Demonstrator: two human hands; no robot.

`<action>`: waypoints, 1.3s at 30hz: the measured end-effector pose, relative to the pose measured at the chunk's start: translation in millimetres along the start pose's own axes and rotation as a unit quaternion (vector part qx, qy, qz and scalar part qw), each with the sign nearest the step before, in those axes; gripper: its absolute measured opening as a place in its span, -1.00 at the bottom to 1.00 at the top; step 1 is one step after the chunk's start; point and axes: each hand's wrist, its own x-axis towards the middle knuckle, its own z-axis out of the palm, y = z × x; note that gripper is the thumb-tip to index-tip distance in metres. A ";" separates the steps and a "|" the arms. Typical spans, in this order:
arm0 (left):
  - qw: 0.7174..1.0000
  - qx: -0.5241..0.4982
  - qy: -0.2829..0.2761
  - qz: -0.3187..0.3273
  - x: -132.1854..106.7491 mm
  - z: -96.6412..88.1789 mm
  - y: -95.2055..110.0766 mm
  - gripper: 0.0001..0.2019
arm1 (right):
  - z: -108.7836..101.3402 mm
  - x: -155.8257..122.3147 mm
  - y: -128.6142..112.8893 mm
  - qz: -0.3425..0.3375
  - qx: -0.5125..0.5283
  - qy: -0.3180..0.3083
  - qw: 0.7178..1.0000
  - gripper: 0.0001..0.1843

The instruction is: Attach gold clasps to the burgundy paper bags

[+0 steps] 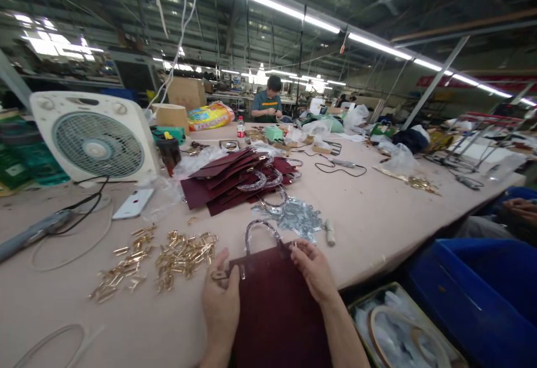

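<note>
A dark maroon bag panel (279,312) lies at the table's front edge, with a plastic-wrapped loop handle (262,225) standing up from its top. My left hand (220,301) is closed at the panel's upper left corner, thumb beside a small gold fitting (242,272). Something small and metallic shows at its fingers, too unclear to name. My right hand (312,267) pinches the upper right corner, where another handle end sits. Gold metal fittings (184,253) lie in loose piles left of my left hand. Beyond the handle is a heap of flat silver metal plates (293,218).
Maroon panels with wrapped handles (235,178) are stacked behind the plates. A white box fan (96,138), a phone (133,203) and a grey corded tool (37,232) stand or lie left. Blue bins (474,295) sit right, below table level. A co-worker (268,102) is across the table.
</note>
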 end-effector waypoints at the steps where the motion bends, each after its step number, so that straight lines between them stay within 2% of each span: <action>1: 0.996 0.049 0.002 0.078 4.0 2.9 7.0 -0.66 | -6.4 -0.1 2.9 -0.017 -0.036 0.012 0.999 -0.57; 3: 0.965 0.124 -0.037 0.228 13.9 13.0 24.3 -0.75 | -14.9 0.1 9.2 -0.039 -0.073 0.033 0.996 -0.57; 4: 0.945 0.146 -0.088 0.279 19.5 20.4 33.3 -0.77 | -17.3 0.3 12.3 -0.042 -0.073 0.043 0.996 -0.56; 6: 0.897 0.177 -0.227 0.335 30.4 39.5 48.3 -0.71 | -19.7 0.6 17.6 -0.043 -0.059 0.057 0.996 -0.54; 8: 0.833 0.226 -0.349 0.364 39.5 61.4 56.0 -0.67 | -20.8 0.4 21.1 -0.050 -0.063 0.073 0.994 -0.52; 11: 0.750 0.322 -0.446 0.367 49.2 90.6 53.8 -0.76 | -23.1 -1.4 23.5 -0.078 -0.105 0.109 0.985 -0.53; 13: 0.724 0.350 -0.476 0.356 53.9 103.7 48.7 -0.85 | -24.6 -3.5 23.4 -0.090 -0.125 0.124 0.980 -0.53; 17: 0.704 0.342 -0.511 0.354 62.0 115.6 48.0 -0.87 | -23.5 -8.5 19.3 -0.097 -0.164 0.094 0.977 -0.57; 21: 0.702 0.320 -0.536 0.344 68.3 118.5 59.8 -0.90 | -16.2 -13.1 13.9 -0.096 -0.221 0.062 0.968 -0.60; 24: 0.721 0.303 -0.538 0.314 69.9 121.1 66.5 -0.92 | -10.1 -14.8 13.1 -0.104 -0.261 0.033 0.959 -0.63; 28: 0.779 0.255 -0.513 0.254 60.5 131.0 69.7 -0.89 | -6.5 -13.3 16.7 -0.146 -0.322 -0.008 0.935 -0.68; 30: 0.813 0.220 -0.489 0.228 50.9 137.8 70.1 -0.78 | -7.9 -10.5 19.1 -0.150 -0.317 0.007 0.936 -0.66; 33: 0.862 0.150 -0.447 0.183 39.1 141.9 69.1 -0.60 | -13.3 -3.7 20.8 -0.116 -0.269 0.057 0.954 -0.60; 36: 0.886 0.174 -0.403 0.146 37.2 129.4 65.1 -0.64 | -19.6 4.9 19.0 -0.071 -0.229 0.074 0.968 -0.53; 39: 0.877 0.259 -0.378 0.142 39.5 104.0 58.1 -0.80 | -23.9 11.4 15.6 -0.050 -0.215 0.055 0.974 -0.52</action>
